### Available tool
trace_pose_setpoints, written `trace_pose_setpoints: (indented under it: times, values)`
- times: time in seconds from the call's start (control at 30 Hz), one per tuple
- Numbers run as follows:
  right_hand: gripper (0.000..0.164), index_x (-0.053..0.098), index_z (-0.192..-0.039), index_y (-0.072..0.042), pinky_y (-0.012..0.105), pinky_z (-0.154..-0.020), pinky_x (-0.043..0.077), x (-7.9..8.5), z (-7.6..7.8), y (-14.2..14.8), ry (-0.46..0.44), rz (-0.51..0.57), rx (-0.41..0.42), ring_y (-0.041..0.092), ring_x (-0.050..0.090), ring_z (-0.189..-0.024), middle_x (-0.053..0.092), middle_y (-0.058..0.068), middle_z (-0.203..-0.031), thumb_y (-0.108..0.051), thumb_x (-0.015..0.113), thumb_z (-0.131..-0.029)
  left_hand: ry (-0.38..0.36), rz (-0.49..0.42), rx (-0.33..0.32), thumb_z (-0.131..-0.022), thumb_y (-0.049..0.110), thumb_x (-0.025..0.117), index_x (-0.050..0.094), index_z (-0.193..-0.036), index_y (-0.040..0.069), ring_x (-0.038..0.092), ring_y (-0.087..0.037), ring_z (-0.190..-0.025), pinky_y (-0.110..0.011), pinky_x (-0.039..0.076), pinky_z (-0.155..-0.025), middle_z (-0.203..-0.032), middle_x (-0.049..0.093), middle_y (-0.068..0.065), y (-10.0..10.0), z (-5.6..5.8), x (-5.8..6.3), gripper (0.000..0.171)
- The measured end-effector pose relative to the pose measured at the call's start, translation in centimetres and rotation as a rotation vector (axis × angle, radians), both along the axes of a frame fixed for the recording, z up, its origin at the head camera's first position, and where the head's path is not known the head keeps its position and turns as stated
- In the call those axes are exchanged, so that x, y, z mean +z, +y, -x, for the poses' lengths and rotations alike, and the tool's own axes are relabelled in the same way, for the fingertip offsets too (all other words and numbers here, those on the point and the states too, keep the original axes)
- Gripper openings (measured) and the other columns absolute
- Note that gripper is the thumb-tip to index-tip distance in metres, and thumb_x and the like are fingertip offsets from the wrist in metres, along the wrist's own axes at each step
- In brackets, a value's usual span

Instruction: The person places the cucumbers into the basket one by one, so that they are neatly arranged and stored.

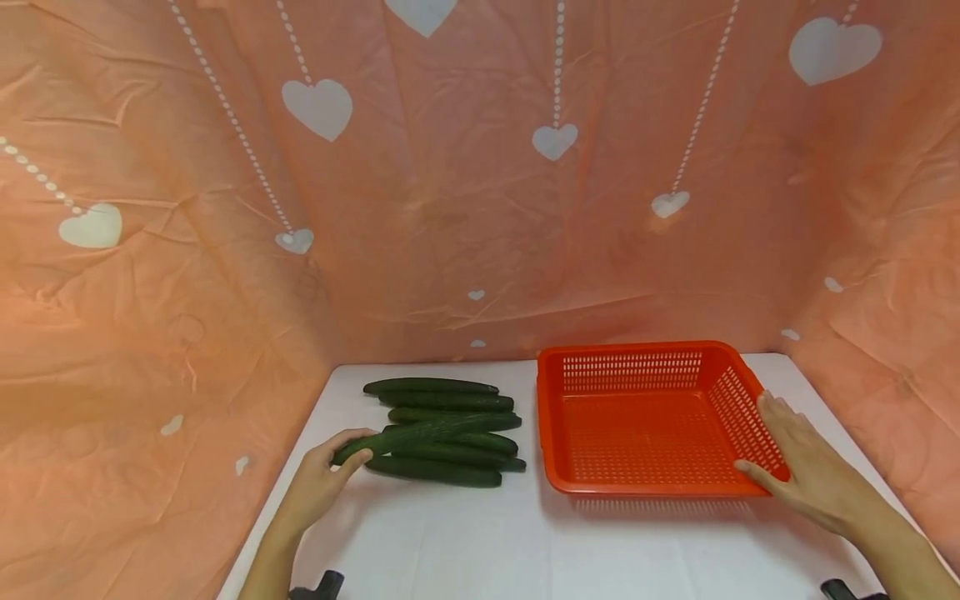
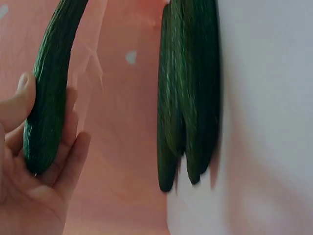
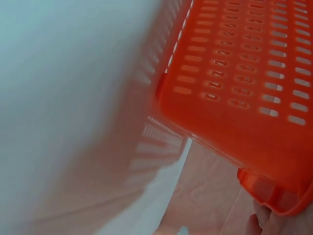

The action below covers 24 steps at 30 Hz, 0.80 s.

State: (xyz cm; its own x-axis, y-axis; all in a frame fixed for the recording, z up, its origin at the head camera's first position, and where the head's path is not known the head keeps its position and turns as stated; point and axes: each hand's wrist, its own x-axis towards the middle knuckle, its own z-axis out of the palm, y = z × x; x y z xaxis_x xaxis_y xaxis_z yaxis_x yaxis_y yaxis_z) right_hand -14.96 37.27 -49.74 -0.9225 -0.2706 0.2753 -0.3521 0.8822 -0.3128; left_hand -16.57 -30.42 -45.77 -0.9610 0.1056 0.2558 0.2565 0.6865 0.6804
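In the head view my left hand grips the near-left end of a dark green cucumber. This cucumber slants up over a stack of several others on the table's left side. The left wrist view shows the held cucumber between thumb and curled fingers, apart from the stack. At the right, my right hand holds the rim of a red plastic basket, thumb over its near-right corner. The right wrist view shows fingertips under the rim's projecting edge; the other fingers are hidden there.
A white-covered table carries the stack and the basket. Peach cloth with white hearts hangs behind and at both sides, close to the table edges. The basket's perforated walls stand just right of the cucumbers' ends.
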Motion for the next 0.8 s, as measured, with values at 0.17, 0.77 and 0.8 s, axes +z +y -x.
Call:
trace_pose_setpoints:
  times: [0.17, 0.77, 0.8]
  values:
    - [0.107, 0.001, -0.171, -0.002, 0.017, -0.119, -0.022, 0.1, 0.0, -0.1, 0.000, -0.019, -0.007, 0.025, -0.014, -0.165, 0.000, 0.024, -0.178, -0.043, 0.071, -0.101, 0.063, -0.040, 0.023, -0.102, 0.023, 0.077, 0.075, -0.132, 0.014, 0.066, -0.030, -0.130, -0.053, 0.055, -0.103, -0.133, 0.075, -0.005, 2.7, 0.8, 0.2, 0.031]
    - [0.103, 0.004, -0.170, 0.001, 0.016, -0.119, -0.021, -0.4, -0.2, -0.2, 0.003, -0.012, -0.009, 0.026, -0.013, -0.166, 0.001, 0.025, -0.178, -0.042, 0.069, -0.103, 0.127, -0.077, -0.142, -0.098, 0.015, 0.079, 0.074, -0.129, 0.017, 0.065, -0.032, -0.125, -0.060, 0.053, -0.103, -0.127, 0.074, -0.004, 12.5, 2.1, 0.1, 0.032]
    - [0.103, 0.004, -0.170, 0.001, 0.016, -0.119, -0.021, -0.4, -0.2, -0.1, 0.008, -0.015, -0.008, 0.025, -0.013, -0.165, 0.000, 0.025, -0.178, -0.042, 0.069, -0.103, 0.126, -0.075, -0.154, -0.098, 0.015, 0.079, 0.074, -0.130, 0.016, 0.065, -0.031, -0.125, -0.059, 0.053, -0.104, -0.126, 0.074, -0.003, 13.1, 2.2, 0.0, 0.032]
